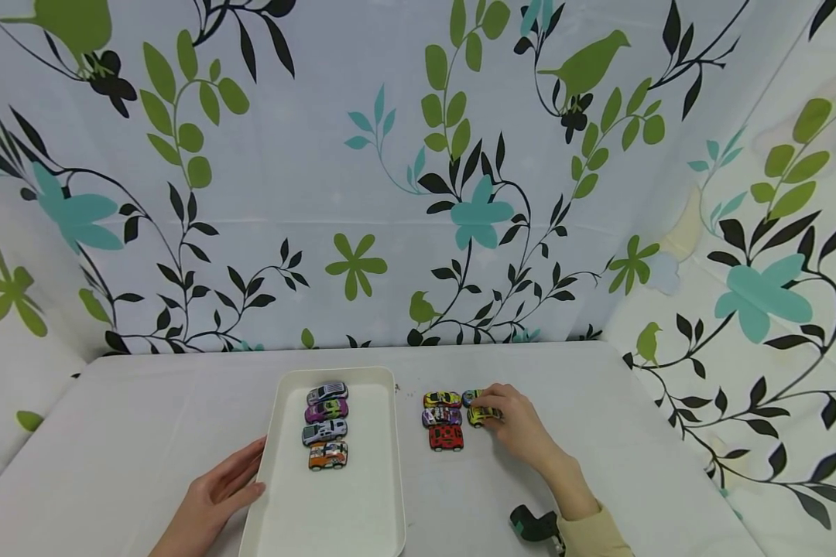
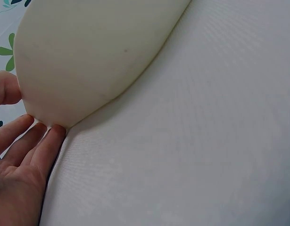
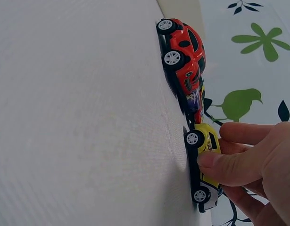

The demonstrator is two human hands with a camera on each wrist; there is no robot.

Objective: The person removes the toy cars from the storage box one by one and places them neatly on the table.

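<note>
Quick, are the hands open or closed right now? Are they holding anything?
Left hand: open, touching the side of the tray.
Right hand: closed, pinching a yellow car.

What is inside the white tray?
From far to near, the tray holds a gray toy car, a purple-green one, a silver one and an orange one. The floor directly beneath them is covered and can't be seen.

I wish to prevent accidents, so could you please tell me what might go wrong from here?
The right hand pinches a small yellow toy car; it might slip, or bump the small, partly hidden blue toy car beside it. The left hand touches the off-white rectangular tray; a push could perhaps shift the four small toy cars inside.
</note>
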